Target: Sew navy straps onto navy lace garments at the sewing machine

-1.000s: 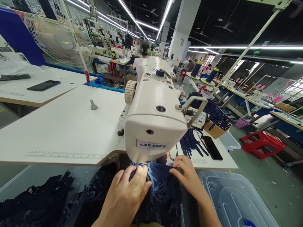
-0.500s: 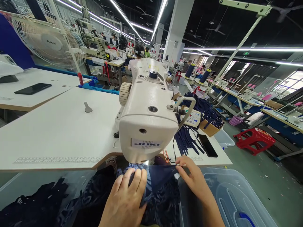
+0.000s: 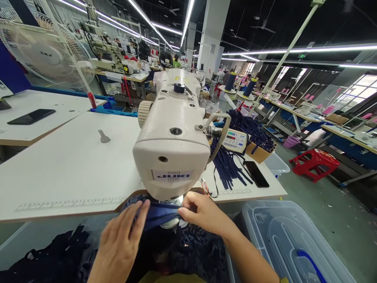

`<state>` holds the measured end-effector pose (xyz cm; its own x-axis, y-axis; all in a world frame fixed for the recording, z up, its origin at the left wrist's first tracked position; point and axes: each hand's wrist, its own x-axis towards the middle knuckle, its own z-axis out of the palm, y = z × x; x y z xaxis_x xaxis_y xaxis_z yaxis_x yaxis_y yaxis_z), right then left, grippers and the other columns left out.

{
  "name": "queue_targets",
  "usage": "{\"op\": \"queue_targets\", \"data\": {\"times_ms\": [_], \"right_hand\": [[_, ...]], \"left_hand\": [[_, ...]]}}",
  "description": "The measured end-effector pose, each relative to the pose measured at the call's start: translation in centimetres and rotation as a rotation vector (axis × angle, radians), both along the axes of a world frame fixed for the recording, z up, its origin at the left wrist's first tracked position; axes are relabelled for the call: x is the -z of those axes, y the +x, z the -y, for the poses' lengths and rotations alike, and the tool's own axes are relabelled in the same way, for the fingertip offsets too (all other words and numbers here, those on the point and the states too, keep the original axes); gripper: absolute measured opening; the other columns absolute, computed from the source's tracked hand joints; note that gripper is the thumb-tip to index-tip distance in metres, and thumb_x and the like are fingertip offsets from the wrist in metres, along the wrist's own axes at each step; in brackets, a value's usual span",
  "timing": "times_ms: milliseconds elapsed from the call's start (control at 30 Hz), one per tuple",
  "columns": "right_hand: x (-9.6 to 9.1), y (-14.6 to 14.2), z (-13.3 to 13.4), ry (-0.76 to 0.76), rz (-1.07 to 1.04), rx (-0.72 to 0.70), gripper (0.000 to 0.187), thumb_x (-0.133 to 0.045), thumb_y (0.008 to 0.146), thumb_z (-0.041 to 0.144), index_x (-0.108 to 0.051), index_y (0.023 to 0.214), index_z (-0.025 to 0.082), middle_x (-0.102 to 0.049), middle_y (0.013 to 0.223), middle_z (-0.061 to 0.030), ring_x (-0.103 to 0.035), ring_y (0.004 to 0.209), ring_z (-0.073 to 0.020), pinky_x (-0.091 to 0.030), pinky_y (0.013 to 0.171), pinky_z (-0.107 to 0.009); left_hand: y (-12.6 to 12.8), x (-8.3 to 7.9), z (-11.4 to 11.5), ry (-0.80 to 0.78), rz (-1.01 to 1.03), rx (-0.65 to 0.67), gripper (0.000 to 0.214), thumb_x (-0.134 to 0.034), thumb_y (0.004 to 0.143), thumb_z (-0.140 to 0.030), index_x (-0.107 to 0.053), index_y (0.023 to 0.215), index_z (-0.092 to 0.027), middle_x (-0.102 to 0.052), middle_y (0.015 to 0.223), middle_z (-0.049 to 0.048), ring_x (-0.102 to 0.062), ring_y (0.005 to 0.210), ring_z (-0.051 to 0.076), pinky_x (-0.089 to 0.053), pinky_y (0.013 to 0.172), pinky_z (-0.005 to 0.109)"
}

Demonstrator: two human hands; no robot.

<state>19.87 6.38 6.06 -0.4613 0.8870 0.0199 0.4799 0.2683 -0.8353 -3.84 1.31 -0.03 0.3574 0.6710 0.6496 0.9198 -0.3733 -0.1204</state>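
A white sewing machine [image 3: 173, 157] stands with its head end facing me. Under its lit needle area, a navy blue piece of fabric [image 3: 161, 215] is stretched between my two hands. My left hand [image 3: 122, 236] grips the fabric's left part, thumb and fingers closed around it. With thumb and bent fingers, my right hand [image 3: 203, 212] pinches the right end, close beside the light. The needle itself is hidden behind the machine head. Below my hands hangs more dark patterned fabric [image 3: 200, 245].
Navy strips [image 3: 228, 169], a black phone [image 3: 257, 174] and a control panel [image 3: 234, 140] lie right of the machine. A flat metal piece [image 3: 104, 136] rests on the white table [image 3: 67, 165]. Plastic bins [image 3: 253, 220] flank me below. A red stool [image 3: 315, 165] stands at right.
My left hand has gone from lying on the fabric to gripping it farther left. My right hand has moved left, close to the needle area. The fabric is lifted and bunched between them.
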Motion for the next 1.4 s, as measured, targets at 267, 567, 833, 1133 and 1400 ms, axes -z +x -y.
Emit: {"op": "queue_targets", "data": {"times_ms": [267,567,833,1133,1400], "right_hand": [[0.6,0.3,-0.2,0.62,0.276,0.137,0.03,-0.066,0.083,0.043,-0.049,0.073,0.02,-0.058,0.09,-0.004,-0.051,0.088,-0.0205,-0.038,0.078,-0.033],[2.8,1.1,0.3,0.091,-0.04,0.124,0.013,-0.055,0.091,0.032,-0.049,0.086,0.021,-0.06,0.082,0.0015,-0.057,0.076,-0.0137,-0.042,0.069,-0.025],[3.3,-0.7,-0.5,0.145,-0.154,0.092,0.015,-0.049,0.093,0.025,-0.051,0.107,0.022,-0.057,0.082,0.0018,-0.054,0.077,-0.0139,-0.042,0.073,-0.025],[3.5,0.3,-0.4,0.292,0.035,-0.065,0.033,-0.038,0.098,0.026,-0.048,0.13,0.024,-0.058,0.104,-0.0051,-0.052,0.098,-0.0175,-0.042,0.09,-0.032],[2.7,-0.3,-1.2,0.34,0.092,-0.05,0.018,-0.043,0.096,0.022,-0.059,0.104,0.023,-0.059,0.095,-0.0027,-0.053,0.09,-0.0174,-0.042,0.083,-0.031]], "left_hand": [[2.7,0.0,-1.3,-0.115,0.114,0.336,0.05,-0.026,0.095,-0.012,-0.033,0.142,-0.028,-0.059,0.13,-0.0014,-0.049,0.124,0.01,-0.023,0.112,0.027],[2.4,1.9,-2.0,-0.069,0.107,0.316,0.055,-0.029,0.09,-0.01,-0.038,0.138,-0.034,-0.061,0.127,-0.0016,-0.05,0.124,0.011,-0.03,0.106,0.031],[2.6,0.8,-1.3,-0.105,0.189,0.271,0.05,-0.025,0.095,-0.013,-0.036,0.14,-0.032,-0.06,0.129,-0.0003,-0.053,0.12,0.011,-0.025,0.107,0.032],[2.9,0.0,-0.5,-0.136,0.219,0.235,0.045,-0.021,0.098,-0.024,-0.036,0.139,-0.037,-0.058,0.131,0.0005,-0.055,0.118,0.014,-0.025,0.104,0.03],[3.6,0.3,-0.6,-0.151,0.27,0.165,0.047,-0.022,0.098,-0.022,-0.031,0.14,-0.042,-0.061,0.128,-0.0018,-0.059,0.112,0.015,-0.029,0.097,0.034]]}}
